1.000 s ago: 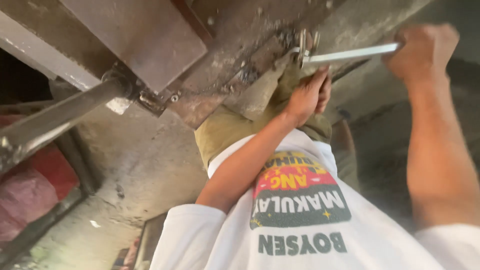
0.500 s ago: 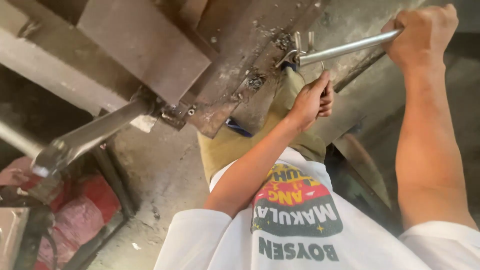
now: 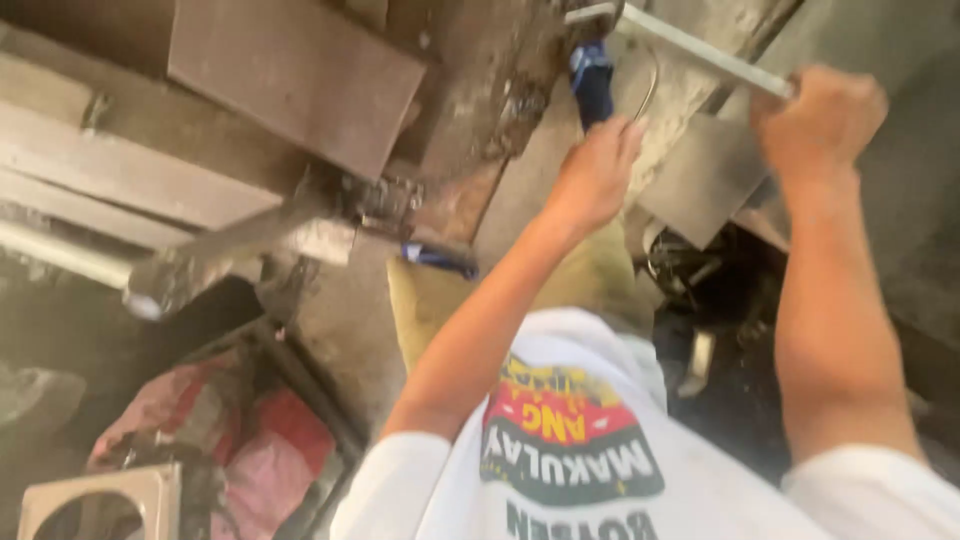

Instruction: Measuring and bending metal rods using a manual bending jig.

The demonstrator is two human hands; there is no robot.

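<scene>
My right hand (image 3: pixel 818 125) is closed around the end of a long silvery metal bar (image 3: pixel 690 45) that slants up and left to a fitting on a rusty, grimy metal machine (image 3: pixel 470 110). Just below that fitting, my left hand (image 3: pixel 595 175) grips the lower end of a blue-handled tool (image 3: pixel 592 80) that points up at the fitting. Both arms reach out from my white printed shirt (image 3: pixel 570 450) at the bottom of the view. The bar's far end runs out at the top edge.
A flat brown metal plate (image 3: pixel 295 80) and a grey lever with a rounded end (image 3: pixel 160 285) jut from the machine at left. Red and pink bags (image 3: pixel 250 450) lie below left beside a pale frame (image 3: pixel 100 500). Dark clutter (image 3: pixel 700 290) sits between my arms.
The silvery bar has swung from slanting up to the right to slanting down to the right, my right hand dropping with it. My left hand has moved up the view onto the blue-handled tool.
</scene>
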